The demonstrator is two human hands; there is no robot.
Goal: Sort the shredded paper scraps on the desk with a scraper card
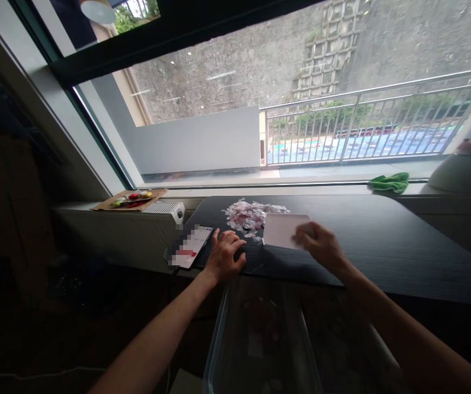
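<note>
a: what's in the right hand [316, 236]?
b: a pale card [281, 230]. the fingers are closed on its right end, though the hand is a bit blurred.
a: where's the card?
b: over the middle of the dark worktop [366, 235], at the right side of the scraps [241, 213]. i can't tell if its lower edge touches the surface.
a: and the scraps?
b: a loose heap of small paper bits, white and pinkish, toward the window side of the worktop. a few lie strewn at the near side, by the card's left edge.
a: the left hand [227, 253]?
b: palm down near the front edge, fingers parted and slightly bent. i see nothing in its grip. it sits between the phone [192, 249] and the card.
a: anything below?
b: a clear tub [215, 339] under the front edge, its inside too dark to make out well.
a: and by the window?
b: a green cloth [389, 183] on the sill, right of the scraps.
</note>
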